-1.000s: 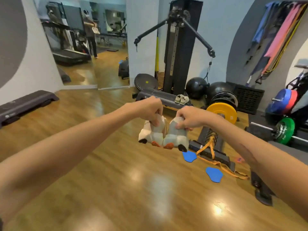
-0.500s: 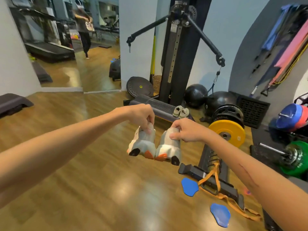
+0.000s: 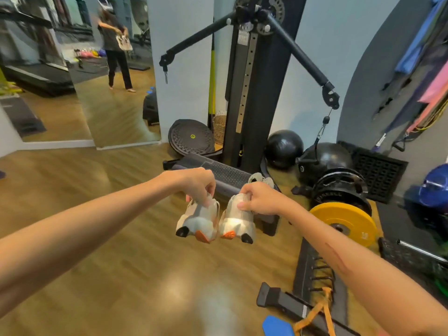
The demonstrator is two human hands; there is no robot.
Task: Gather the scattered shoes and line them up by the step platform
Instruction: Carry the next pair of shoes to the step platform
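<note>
Two white sneakers with orange and black soles hang side by side in the air. My left hand (image 3: 197, 184) grips the left sneaker (image 3: 197, 223) by its collar. My right hand (image 3: 258, 198) holds the right sneaker (image 3: 238, 221) the same way. Just beyond them lies the dark step platform (image 3: 218, 174) on the wooden floor, at the foot of the cable machine. A pair of pale shoes (image 3: 261, 178) sits at the platform's right end, partly hidden behind my right hand.
The black cable machine (image 3: 254, 81) rises behind the platform. Black balls (image 3: 283, 147), a stack of black plates (image 3: 340, 190) and a yellow plate (image 3: 344, 223) crowd the right. A black rack (image 3: 312, 284) with an orange strap and a blue disc (image 3: 277, 326) lie low right. Mirrors line the left wall.
I have walked closer to the step platform and cable machine, which now loom larger. Both hands still hold the sneakers side by side, now right in front of the platform.
</note>
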